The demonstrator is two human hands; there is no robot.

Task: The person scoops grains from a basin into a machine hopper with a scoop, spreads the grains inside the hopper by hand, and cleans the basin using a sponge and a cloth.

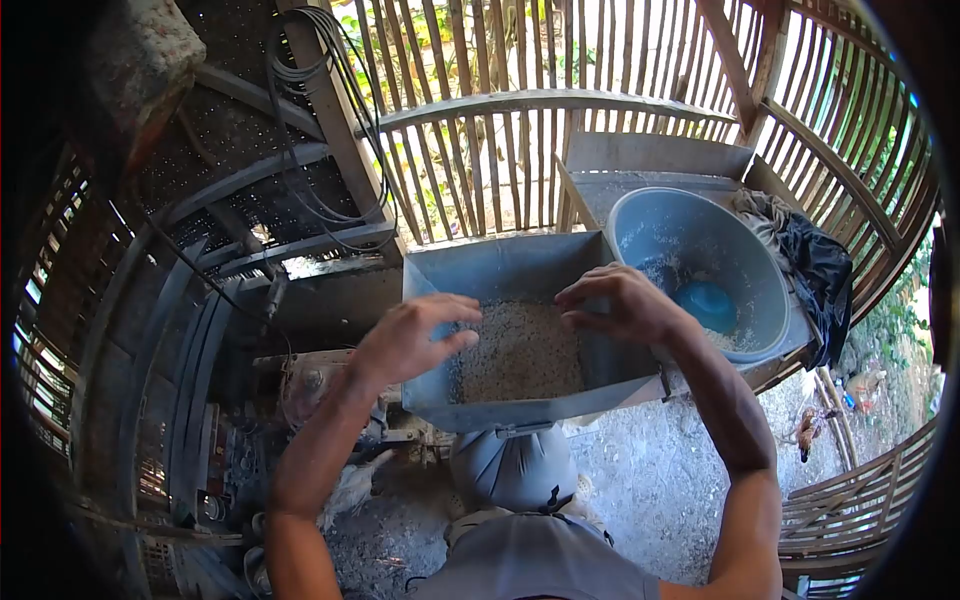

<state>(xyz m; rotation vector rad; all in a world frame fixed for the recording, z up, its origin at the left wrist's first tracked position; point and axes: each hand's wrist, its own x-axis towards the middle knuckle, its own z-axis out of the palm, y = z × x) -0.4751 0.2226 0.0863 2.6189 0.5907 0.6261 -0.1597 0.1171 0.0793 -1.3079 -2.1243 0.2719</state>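
Grain [520, 350] in metal hopper [500, 268], left hand [412, 338] and right hand [612, 303] over it (fingers spread)

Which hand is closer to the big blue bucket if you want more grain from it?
Probably the right hand. It rests over the far right side of the metal hopper, next to the blue bucket. The left hand sits over the grain on the hopper's left side, farther away.

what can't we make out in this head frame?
- Head view: fingertips of the left hand and right hand curl down onto the pale grain in the grey metal hopper; grip unreadable.
- Hopper outlet: hidden behind its front wall.
- Grey round plastic tub: near side hidden by the right forearm.
- Machine at left: too dark.
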